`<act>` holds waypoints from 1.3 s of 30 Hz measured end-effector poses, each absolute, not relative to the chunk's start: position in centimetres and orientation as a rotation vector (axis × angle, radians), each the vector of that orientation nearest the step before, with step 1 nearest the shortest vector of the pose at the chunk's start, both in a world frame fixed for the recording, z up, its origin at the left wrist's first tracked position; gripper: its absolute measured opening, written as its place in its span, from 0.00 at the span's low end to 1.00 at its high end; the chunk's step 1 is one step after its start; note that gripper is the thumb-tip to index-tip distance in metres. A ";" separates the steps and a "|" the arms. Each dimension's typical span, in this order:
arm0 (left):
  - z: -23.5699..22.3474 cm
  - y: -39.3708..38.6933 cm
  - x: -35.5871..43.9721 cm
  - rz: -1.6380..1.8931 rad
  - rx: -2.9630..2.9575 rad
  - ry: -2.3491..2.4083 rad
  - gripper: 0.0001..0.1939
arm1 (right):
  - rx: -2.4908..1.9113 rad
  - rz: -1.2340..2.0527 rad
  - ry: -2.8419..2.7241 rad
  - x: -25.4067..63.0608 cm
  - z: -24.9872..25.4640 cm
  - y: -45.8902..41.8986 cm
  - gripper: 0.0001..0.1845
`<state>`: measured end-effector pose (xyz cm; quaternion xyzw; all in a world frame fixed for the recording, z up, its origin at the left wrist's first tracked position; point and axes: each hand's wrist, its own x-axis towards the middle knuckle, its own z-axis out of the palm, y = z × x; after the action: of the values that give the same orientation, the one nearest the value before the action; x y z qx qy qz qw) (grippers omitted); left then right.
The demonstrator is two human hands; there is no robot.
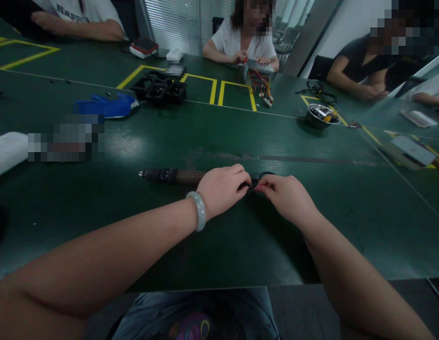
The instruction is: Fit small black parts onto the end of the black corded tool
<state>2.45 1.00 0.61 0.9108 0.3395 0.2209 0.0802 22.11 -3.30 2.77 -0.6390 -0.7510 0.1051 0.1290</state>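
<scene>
A dark electric screwdriver (189, 176) with a brown body lies on the green table, its metal tip pointing left. My left hand (223, 191), with a pale bangle at the wrist, is closed over its rear end, hiding that part. Close against it, my right hand (290, 196) pinches a black cable (267, 174) where it meets the tool's tail. The fingertips of both hands almost touch, and the small dark part between them is too hidden to make out fully.
Blue gloves (108, 105) and black plastic parts (157, 90) lie beyond my left hand. A metal bowl (322, 115) of small parts stands at far right. Across the table, a co-worker handles a metal box with coloured wires (260, 78). The near table edge (219, 288) runs before my lap.
</scene>
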 end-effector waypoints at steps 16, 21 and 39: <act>0.5 1.0 2.5 0.676 2.758 1.011 0.10 | -1.896 0.260 -2.120 21.8 2.1 -3.1 0.12; 0.4 1.0 2.6 0.671 2.763 0.991 0.09 | -1.895 0.085 -2.186 21.5 1.9 -3.1 0.11; 0.9 0.7 2.6 0.644 2.730 1.122 0.14 | -1.769 0.204 -2.396 22.1 1.7 -1.7 0.14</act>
<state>2.63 0.71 0.85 0.9020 0.3709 0.2127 0.0603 22.14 -1.71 1.74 -0.5907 -0.8002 0.0680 0.0780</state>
